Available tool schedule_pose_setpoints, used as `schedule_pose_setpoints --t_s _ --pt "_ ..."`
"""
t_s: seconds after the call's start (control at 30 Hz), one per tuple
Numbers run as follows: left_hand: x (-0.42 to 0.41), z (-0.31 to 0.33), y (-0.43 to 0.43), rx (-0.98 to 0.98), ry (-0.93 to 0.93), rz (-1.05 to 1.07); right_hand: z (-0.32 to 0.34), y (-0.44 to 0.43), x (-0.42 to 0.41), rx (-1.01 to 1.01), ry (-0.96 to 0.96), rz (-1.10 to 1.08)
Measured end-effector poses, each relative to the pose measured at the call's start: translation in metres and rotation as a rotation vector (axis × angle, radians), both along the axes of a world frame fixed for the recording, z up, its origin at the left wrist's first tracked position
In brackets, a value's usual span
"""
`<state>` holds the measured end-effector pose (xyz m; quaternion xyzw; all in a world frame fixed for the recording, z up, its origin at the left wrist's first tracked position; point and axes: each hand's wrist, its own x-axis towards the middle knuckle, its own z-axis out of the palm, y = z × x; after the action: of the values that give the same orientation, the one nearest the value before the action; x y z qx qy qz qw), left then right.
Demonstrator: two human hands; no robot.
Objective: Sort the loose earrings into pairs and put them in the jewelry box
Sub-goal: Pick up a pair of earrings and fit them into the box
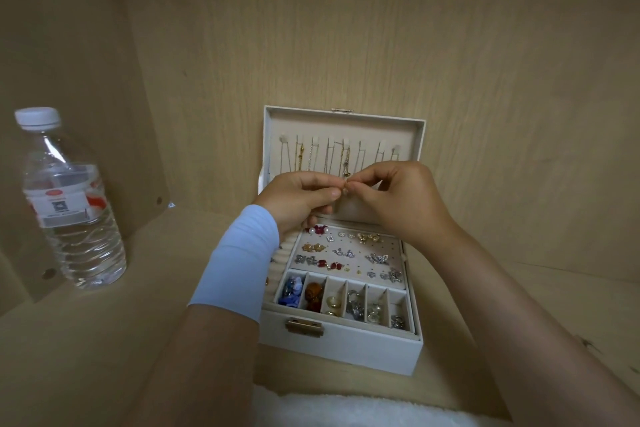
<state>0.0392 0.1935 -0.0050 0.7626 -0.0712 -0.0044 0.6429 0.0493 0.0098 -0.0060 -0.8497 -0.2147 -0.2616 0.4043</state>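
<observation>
A white jewelry box [349, 354] stands open on the wooden shelf, its lid upright with several chains hanging inside. Its beige stud panel [360, 255] carries several earrings set in pairs, red, gold and silver. A row of small compartments [346, 298] at the front holds more pieces. Above the panel my left hand [298, 198] and my right hand [391, 198] meet fingertip to fingertip, both pinching one tiny earring [344, 188]. The piece is too small to tell its shape.
A clear water bottle [69, 204] with a white cap stands at the left of the shelf. Wooden walls close in behind and on the left. A white fluffy cloth [346, 409] lies at the shelf's front edge. A pale blue sleeve [239, 267] covers my left wrist.
</observation>
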Motion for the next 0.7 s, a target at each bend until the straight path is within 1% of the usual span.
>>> schedule_pose_setpoints --t_s 0.07,0.13,0.23,0.33,0.47,0.6,0.7 --pt "0.0 0.0 -0.002 -0.037 0.012 -0.005 -0.001 0.002 0.0 0.025 -0.005 0.018" --pt "0.0 -0.001 -0.003 -0.028 0.009 0.003 -0.002 0.003 0.0 0.021 -0.007 0.027" --pt "0.001 -0.001 -0.001 0.04 -0.002 0.024 -0.001 0.001 0.001 -0.008 0.053 0.052" --pt "-0.001 0.001 0.0 0.158 -0.055 0.038 0.001 -0.003 -0.001 -0.019 0.156 0.115" --pt "-0.002 0.004 0.001 0.271 -0.08 0.003 -0.002 -0.004 -0.003 -0.052 0.21 0.12" --pt "0.002 0.0 0.006 0.537 -0.09 0.05 -0.008 -0.002 -0.003 -0.297 0.208 0.049" --pt "0.002 -0.002 0.006 0.646 -0.076 0.016 -0.01 0.0 -0.005 -0.466 0.194 0.007"
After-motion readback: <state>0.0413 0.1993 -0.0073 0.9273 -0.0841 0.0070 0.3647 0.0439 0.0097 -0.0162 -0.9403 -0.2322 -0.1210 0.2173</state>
